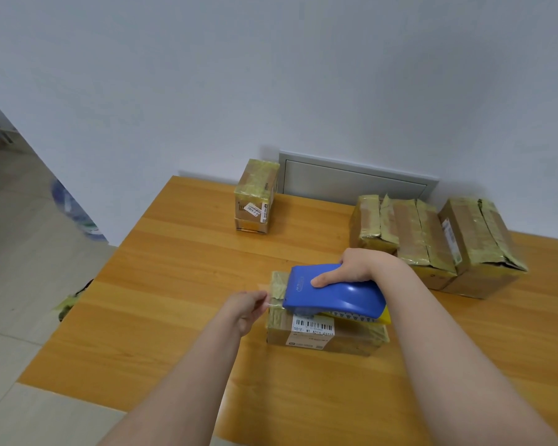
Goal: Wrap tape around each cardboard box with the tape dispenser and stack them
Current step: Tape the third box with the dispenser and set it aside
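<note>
Cardboard sits at the centre of your head view: a small brown cardboard box (pixel 329 341), banded with yellowish clear tape and carrying a white barcode label (pixel 313 326), lies flat on the orange-brown wooden tabletop (pixel 174 317), close in front of you.

Your right hand (pixel 356 268) grips the blue and yellow plastic tape dispenser (pixel 335 297) from above, with the thumb laid along the blue shell and the fingers curled over its far side. The dispenser rests on top of that box.

Your left hand (pixel 247 309) is just left of the box. Its fingertips pinch the free end of a clear tape strip (pixel 274 300) that runs to the dispenser's front end.

At the far edge of the tabletop, a tall taped cardboard box (pixel 256 196) stands upright, well apart from your hands. To your right, a row of taped cardboard boxes (pixel 413 233) sits side by side and touching.

Behind them a grey metal panel (pixel 355 183) is set in the white wall (pixel 271 75). Pale floor tiles (pixel 20 252) show to the left of the tabletop.
</note>
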